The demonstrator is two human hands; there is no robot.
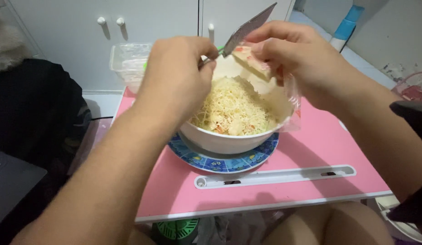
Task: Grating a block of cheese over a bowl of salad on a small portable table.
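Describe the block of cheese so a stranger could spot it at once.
Start at the pink table, where a white bowl of shredded cheese sits on a blue plate. Above the bowl, the right hand holds the cheese block against a metal grater: pale, solid, not shredded.

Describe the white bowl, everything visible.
The white bowl is round, smooth and glossy, probably ceramic or plastic. It stands upright on a blue patterned plate on the pink table. It is heaped with pale yellow shredded cheese over food with orange bits. A clear plastic wrapper hangs at its right rim. The left hand hides part of its left rim; the right hand holds a cheese block above it.
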